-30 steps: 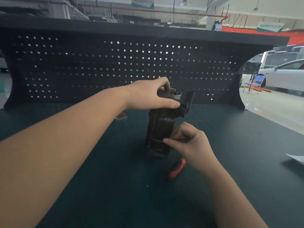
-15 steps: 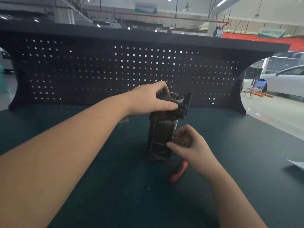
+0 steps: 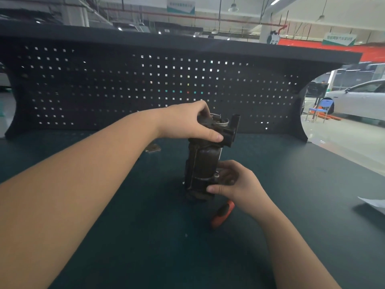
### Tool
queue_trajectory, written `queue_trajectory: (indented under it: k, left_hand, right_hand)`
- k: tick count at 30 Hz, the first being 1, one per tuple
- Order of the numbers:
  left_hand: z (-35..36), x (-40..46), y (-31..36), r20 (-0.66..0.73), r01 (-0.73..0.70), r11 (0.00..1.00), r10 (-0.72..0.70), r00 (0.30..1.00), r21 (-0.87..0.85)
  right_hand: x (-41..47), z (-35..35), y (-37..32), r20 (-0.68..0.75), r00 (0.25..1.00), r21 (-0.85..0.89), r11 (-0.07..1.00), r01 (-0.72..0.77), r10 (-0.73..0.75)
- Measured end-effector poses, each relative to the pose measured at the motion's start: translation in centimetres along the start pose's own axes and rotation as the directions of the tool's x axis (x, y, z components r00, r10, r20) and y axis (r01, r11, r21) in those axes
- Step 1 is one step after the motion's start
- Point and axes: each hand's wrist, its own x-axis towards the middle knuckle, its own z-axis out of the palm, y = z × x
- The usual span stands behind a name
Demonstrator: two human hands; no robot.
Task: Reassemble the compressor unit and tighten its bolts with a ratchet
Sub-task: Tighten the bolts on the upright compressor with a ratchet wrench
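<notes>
A dark, grimy compressor unit stands upright on the dark green bench top, a little right of centre. My left hand grips its top end, thumb across the front and fingers curled over the upper rim. My right hand holds the lower part of the body, thumb on the front near the base and fingers wrapped round the right side. An orange-handled tool lies on the bench just below my right hand; its working end is hidden behind my wrist.
A black pegboard back panel rises along the far edge of the bench. A small flat metal piece lies behind my left forearm. A white sheet of paper sits at the right edge. Beyond, a white car and a blue chair.
My right hand has slid slightly lower along the compressor body toward its base. The left hand keeps its hold on the top. The view has shifted slightly.
</notes>
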Motion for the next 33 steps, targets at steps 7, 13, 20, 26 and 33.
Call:
queue_trajectory:
  k: [7,13,20,26,33]
  left_hand:
    - [0.3,0.0,0.0,-0.020,0.028,1.000,-0.028,0.999,-0.012]
    - [0.8,-0.1,-0.1,-0.043,-0.004,0.995,0.000,0.999,-0.104]
    - [0.4,-0.2,1.1,0.050,0.007,0.997,-0.003,0.999,-0.082]
    - [0.8,-0.5,1.9,0.062,-0.041,0.991,0.050,0.997,-0.129]
    - [1.3,-0.1,1.1,-0.081,-0.030,0.982,0.015,0.997,-0.188]
  right_hand:
    - [-0.5,0.6,0.7,0.042,0.995,0.002,0.996,0.088,-0.088]
    - [-0.8,0.5,-0.2,0.004,0.996,0.120,0.989,0.087,-0.089]
    - [-0.6,0.4,-0.1,0.102,0.991,0.378,0.918,-0.120,0.088]
    - [-0.8,1.2,0.3,0.064,0.998,0.279,0.960,-0.030,0.013]
    - [-0.5,2.0,0.0,-0.016,0.995,0.341,0.936,-0.087,0.098]
